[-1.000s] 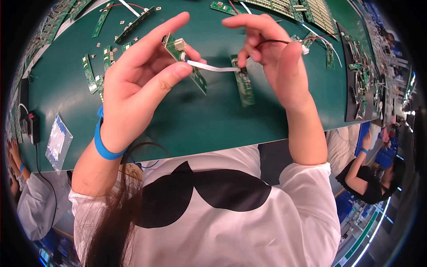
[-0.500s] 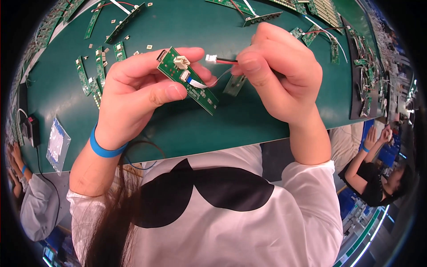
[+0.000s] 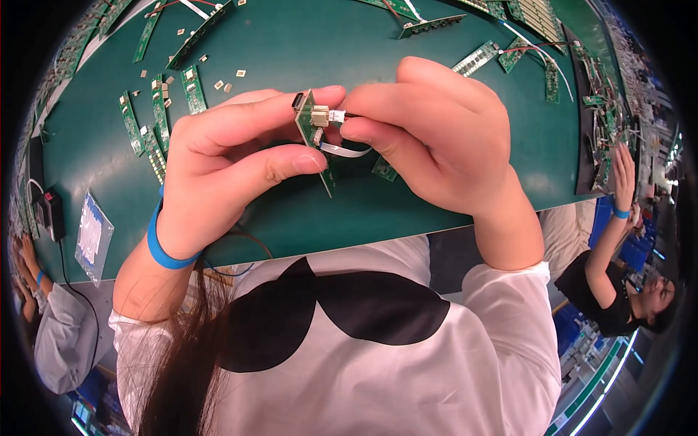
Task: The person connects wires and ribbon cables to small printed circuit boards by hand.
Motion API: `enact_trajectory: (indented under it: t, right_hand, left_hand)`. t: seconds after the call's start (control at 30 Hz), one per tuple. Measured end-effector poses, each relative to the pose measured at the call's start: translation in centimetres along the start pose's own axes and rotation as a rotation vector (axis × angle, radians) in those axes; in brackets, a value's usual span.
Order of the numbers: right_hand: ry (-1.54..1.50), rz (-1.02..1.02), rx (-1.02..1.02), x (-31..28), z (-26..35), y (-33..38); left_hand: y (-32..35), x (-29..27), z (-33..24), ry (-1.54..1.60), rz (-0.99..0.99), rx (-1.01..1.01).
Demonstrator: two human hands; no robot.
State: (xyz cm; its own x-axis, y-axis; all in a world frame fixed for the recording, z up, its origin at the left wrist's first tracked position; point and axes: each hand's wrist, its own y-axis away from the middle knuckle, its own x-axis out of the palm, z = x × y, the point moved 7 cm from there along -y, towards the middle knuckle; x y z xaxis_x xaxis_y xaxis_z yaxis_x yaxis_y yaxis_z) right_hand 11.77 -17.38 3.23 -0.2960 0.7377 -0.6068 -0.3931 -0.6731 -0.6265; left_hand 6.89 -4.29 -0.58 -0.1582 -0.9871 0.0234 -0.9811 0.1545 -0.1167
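The left hand [image 3: 233,171] pinches a narrow green circuit board [image 3: 314,138] between thumb and forefinger, just beside the right hand [image 3: 429,138]. The right hand's fingertips are pressed together on a small white plug [image 3: 336,115], touching the board's beige socket [image 3: 319,115].

green worktable [image 3: 305,43], co-workers at sides

A small clear plastic bag [image 3: 93,243] holding pale, whitish contents is lying flat near the table's [image 3: 305,43] near left edge, beside a dark boxy device [image 3: 51,214] with a cable. No labels, signs or screens are showing.
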Motion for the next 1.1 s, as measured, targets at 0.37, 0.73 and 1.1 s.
enact_trajectory:
  t: [0.37, 0.73, 1.1]
  right_hand:
    - [0.214, -0.024, -0.204, -0.1, 1.2, 0.2]
    - [0.023, -0.008, -0.127, 0.6, 0.6, 0.1]
    - [-0.025, 0.077, 0.124, 0.6, -1.9, -0.8]
  left_hand:
    - [0.1, 0.0, -0.4, -0.321, 0.068, 0.025]
    - [0.5, 0.2, -0.4, -0.315, 0.016, -0.009]
    - [0.0, -0.1, 0.4, -0.09, -0.067, -0.118]
